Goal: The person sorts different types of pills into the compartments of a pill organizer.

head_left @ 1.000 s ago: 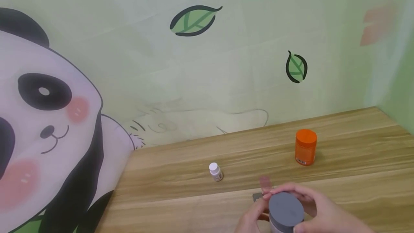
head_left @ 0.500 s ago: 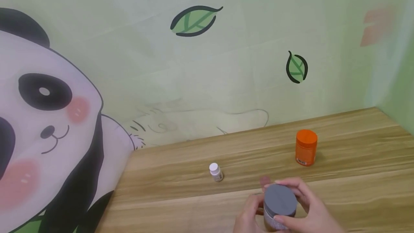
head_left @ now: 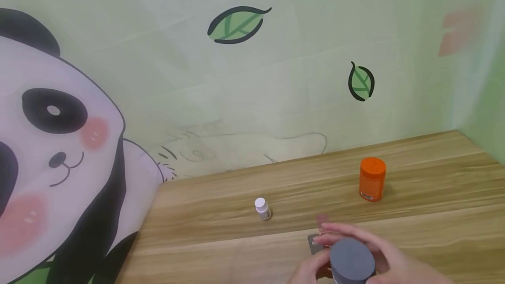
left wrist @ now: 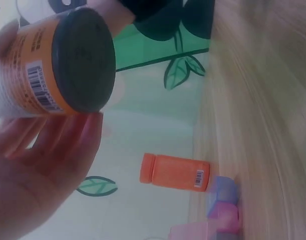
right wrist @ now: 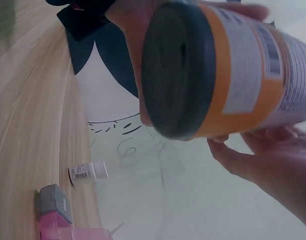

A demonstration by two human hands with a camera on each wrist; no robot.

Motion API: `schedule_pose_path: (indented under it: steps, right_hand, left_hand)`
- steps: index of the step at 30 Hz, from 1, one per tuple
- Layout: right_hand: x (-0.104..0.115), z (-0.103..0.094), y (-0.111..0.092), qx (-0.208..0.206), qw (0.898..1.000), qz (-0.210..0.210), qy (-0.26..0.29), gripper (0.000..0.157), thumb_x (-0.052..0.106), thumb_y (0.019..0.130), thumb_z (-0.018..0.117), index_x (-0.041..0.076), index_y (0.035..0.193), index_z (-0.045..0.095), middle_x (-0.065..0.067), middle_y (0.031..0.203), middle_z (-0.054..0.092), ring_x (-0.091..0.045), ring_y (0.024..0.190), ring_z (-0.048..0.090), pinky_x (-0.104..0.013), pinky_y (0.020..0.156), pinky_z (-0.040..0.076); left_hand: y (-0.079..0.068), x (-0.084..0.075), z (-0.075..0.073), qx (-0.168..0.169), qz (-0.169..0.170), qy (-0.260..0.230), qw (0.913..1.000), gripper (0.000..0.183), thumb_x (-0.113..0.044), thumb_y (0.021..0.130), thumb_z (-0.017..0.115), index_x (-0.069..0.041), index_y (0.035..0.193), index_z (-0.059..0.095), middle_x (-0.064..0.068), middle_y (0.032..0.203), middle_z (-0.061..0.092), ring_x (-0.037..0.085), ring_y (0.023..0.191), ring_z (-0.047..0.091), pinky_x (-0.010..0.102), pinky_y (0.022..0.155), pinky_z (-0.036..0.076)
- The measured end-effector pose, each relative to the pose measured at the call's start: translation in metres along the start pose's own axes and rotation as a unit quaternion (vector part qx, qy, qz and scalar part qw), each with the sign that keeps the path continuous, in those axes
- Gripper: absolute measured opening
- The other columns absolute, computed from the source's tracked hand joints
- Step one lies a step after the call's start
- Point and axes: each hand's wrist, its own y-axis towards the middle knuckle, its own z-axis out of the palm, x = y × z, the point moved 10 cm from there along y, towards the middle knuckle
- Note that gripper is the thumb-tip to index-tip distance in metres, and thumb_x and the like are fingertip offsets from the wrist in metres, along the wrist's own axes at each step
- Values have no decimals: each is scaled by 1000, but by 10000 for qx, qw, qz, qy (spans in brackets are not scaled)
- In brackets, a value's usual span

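Observation:
Both hands hold a jar [head_left: 352,260] with a dark grey lid at the lower right of the head view. Its orange label with a barcode shows in the left wrist view, and its dark base [right wrist: 168,75] faces the table in the right wrist view. My left hand [head_left: 309,271] grips the jar's left side. My right hand [head_left: 388,255] curls round the right side, fingers across the far side and thumb on the near side. The jar is held up above the wooden table [head_left: 221,257].
An orange jar [head_left: 372,179] stands upright at the back right. A small white bottle [head_left: 262,209] stands left of the hands. Just beyond the hands lies a grey and pink object [right wrist: 55,202], partly hidden in the head view. A panda-printed cloth [head_left: 300,91] hangs behind the table.
The jar and both hands moved slightly away from me and left, then back towards me and right. More of the grey piece behind them shows again. Bottle and orange jar have stayed put.

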Motion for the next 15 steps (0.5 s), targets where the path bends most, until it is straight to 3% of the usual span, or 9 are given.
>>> schedule_pose_path:
  steps: [4, 6, 10, 15]
  right_hand:
    - [-7, 1, -6, 32, 9986, 506, 171, 56, 1, 88, 47, -2, 137, 19, -16, 142, 25, -23, 128, 27, -30, 100, 31]
    - [-7, 2, -6, 91, 9987, 496, 109, 55, -1, 88, 46, -4, 137, 20, -15, 142, 25, -21, 129, 26, -28, 100, 30]
    - [-10, 2, -8, 209, 9977, 642, 80, 55, 1, 89, 45, -2, 137, 19, -15, 142, 24, -21, 129, 25, -29, 101, 30]
    - [-17, -3, -12, 8, 9944, 1050, 88, 53, 6, 89, 45, 1, 137, 24, -14, 142, 26, -22, 127, 28, -31, 100, 31]
  left_hand:
    - [-2, -5, 6, 385, 373, 111, 9985, 47, 12, 77, 50, 19, 121, 35, 36, 119, 41, 5, 104, 48, 18, 86, 39]
    - [-3, -7, 8, 533, 561, 136, 9969, 45, 13, 78, 48, 21, 120, 33, 38, 117, 40, 7, 105, 48, 18, 87, 39]
    - [-3, -6, 9, 655, 446, 199, 9967, 44, 12, 79, 47, 20, 120, 34, 37, 118, 40, 7, 105, 48, 17, 87, 38]
    - [-3, -7, 10, 745, 459, 80, 9961, 50, 13, 79, 46, 21, 124, 28, 37, 124, 34, 8, 108, 45, 18, 89, 37]
